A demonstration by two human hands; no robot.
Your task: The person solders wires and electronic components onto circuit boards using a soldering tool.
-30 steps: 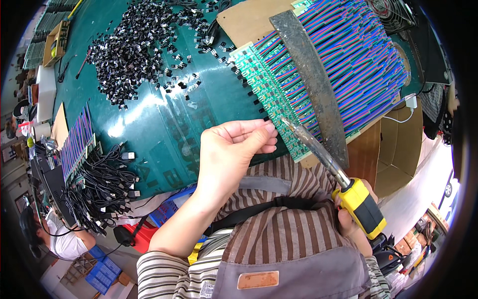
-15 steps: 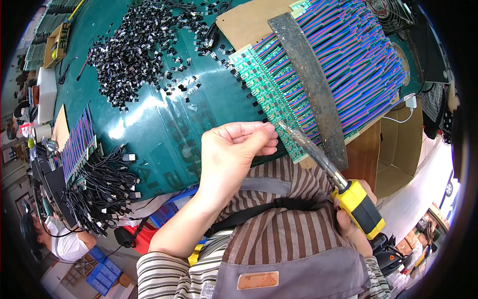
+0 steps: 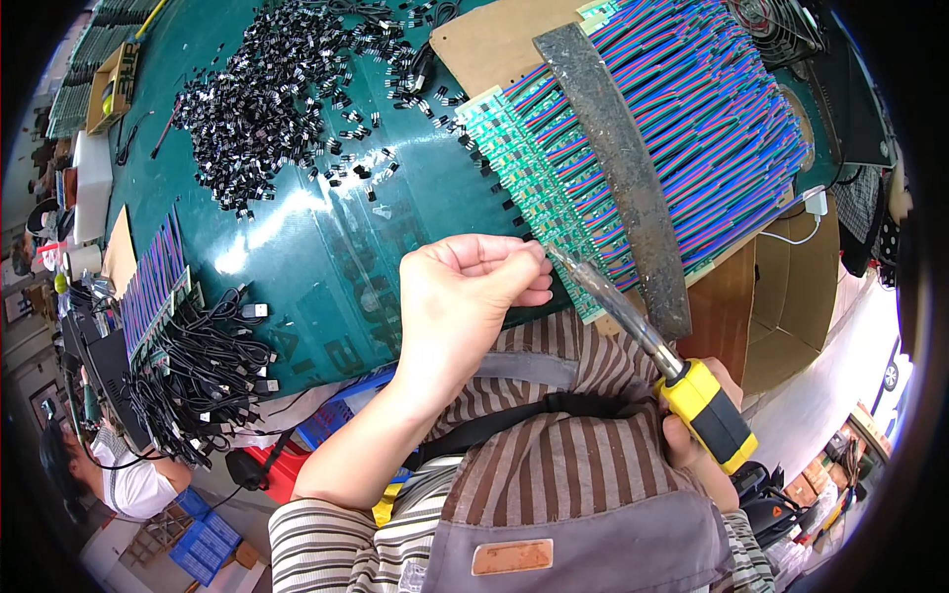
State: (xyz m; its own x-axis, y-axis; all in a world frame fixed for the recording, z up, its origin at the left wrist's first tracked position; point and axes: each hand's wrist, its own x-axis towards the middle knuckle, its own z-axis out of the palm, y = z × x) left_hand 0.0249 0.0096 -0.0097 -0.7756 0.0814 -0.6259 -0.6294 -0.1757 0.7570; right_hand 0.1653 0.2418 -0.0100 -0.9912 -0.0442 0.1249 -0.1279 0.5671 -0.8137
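My right hand grips a soldering iron by its yellow and black handle. Its metal tip points up and left, close to the fingertips of my left hand. Those fingers are pinched together at the near-left edge of a row of green circuit boards; whatever sits between them is too small or hidden to name. Small black parts stick out along the boards' left edge. Bundles of red, blue, green and black wires run rightward from the boards. Across the wires lies a dark, worn metal bar.
A heap of small black connectors covers the far left of the green tabletop. At left lie black USB cables and more wired boards. A cardboard box stands at right. Another person is at lower left.
The soldering iron has shifted slightly left, bringing its tip nearer my left fingertips. My left hand has stayed nearly in place, still pinched.
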